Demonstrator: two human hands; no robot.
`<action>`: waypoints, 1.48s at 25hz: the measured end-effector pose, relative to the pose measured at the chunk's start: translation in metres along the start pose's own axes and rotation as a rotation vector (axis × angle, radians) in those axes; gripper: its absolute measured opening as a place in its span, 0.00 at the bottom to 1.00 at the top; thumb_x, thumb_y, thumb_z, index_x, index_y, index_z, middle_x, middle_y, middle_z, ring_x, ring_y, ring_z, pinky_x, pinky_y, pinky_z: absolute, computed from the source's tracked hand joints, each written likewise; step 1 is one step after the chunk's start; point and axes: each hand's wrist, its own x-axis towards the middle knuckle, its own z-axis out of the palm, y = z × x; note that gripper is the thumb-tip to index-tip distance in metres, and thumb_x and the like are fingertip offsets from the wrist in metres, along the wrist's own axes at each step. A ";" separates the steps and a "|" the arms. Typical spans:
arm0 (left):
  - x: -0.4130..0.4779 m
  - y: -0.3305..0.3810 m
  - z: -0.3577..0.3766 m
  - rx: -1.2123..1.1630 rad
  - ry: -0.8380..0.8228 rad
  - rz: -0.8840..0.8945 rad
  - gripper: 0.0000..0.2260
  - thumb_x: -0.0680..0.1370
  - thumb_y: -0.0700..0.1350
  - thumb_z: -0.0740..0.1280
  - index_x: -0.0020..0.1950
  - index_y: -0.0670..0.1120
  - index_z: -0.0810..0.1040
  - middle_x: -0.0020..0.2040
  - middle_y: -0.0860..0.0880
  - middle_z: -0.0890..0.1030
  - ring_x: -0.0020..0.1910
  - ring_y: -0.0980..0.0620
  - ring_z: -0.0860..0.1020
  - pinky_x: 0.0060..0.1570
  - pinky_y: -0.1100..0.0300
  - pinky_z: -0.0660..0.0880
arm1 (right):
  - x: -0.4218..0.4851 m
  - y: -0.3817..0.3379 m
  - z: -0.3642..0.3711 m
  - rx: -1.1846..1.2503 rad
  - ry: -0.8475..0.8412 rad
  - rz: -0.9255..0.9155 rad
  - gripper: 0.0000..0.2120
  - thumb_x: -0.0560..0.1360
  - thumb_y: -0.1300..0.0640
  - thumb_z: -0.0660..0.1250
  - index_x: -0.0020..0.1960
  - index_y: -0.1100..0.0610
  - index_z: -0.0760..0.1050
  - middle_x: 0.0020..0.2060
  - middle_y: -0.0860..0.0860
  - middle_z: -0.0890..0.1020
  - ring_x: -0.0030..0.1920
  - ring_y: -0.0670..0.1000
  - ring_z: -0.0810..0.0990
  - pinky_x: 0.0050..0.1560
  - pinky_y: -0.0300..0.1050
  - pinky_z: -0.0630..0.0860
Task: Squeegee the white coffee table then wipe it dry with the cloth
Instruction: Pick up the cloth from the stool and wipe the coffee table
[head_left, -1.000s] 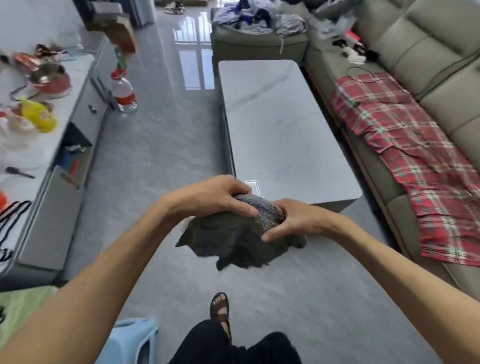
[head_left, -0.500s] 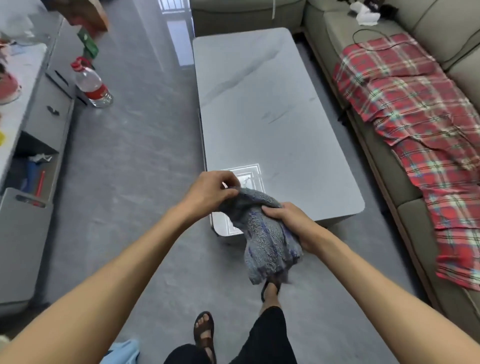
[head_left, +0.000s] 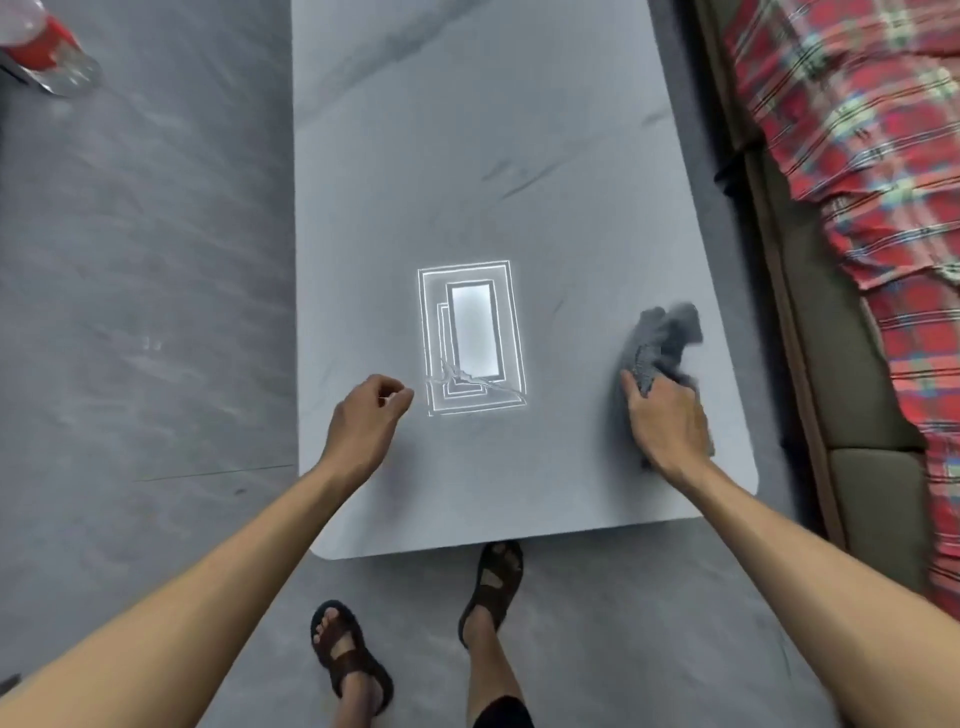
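The white marble-look coffee table (head_left: 467, 156) fills the middle of the head view, with a ceiling light reflected on its near half. A crumpled grey cloth (head_left: 660, 343) lies on the table's near right part. My right hand (head_left: 667, 418) presses down on the cloth's near end, fingers over it. My left hand (head_left: 366, 418) hovers over the table's near left edge, fingers curled loosely with nothing in them. No squeegee is in view.
A sofa with a red plaid blanket (head_left: 857, 182) runs along the table's right side with a narrow gap. A plastic bottle (head_left: 44, 57) stands on the grey floor at the far left. My sandalled feet (head_left: 488, 587) are at the table's near edge.
I have stepped up to the table. The cloth went from both hands in the air down onto the table's right side. My left hand let go of it.
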 end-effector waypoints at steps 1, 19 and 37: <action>0.021 -0.016 0.012 0.042 0.038 -0.016 0.14 0.78 0.52 0.63 0.59 0.48 0.77 0.57 0.48 0.79 0.57 0.48 0.76 0.54 0.54 0.72 | 0.019 0.009 0.023 -0.077 -0.013 -0.042 0.21 0.77 0.39 0.55 0.47 0.54 0.79 0.43 0.56 0.81 0.45 0.60 0.78 0.41 0.49 0.70; 0.114 -0.190 -0.015 -0.620 0.094 -0.269 0.20 0.78 0.48 0.65 0.69 0.47 0.73 0.64 0.51 0.79 0.60 0.55 0.78 0.63 0.57 0.72 | 0.044 -0.134 0.218 0.050 0.024 -0.500 0.11 0.72 0.48 0.66 0.43 0.56 0.74 0.51 0.52 0.77 0.53 0.54 0.73 0.63 0.53 0.65; 0.071 -0.192 0.006 -0.191 0.127 -0.161 0.32 0.78 0.60 0.59 0.78 0.51 0.52 0.77 0.49 0.63 0.74 0.47 0.65 0.69 0.54 0.63 | -0.013 -0.114 0.235 -0.505 -0.468 -1.696 0.28 0.77 0.37 0.56 0.73 0.46 0.66 0.53 0.55 0.75 0.47 0.55 0.71 0.49 0.52 0.68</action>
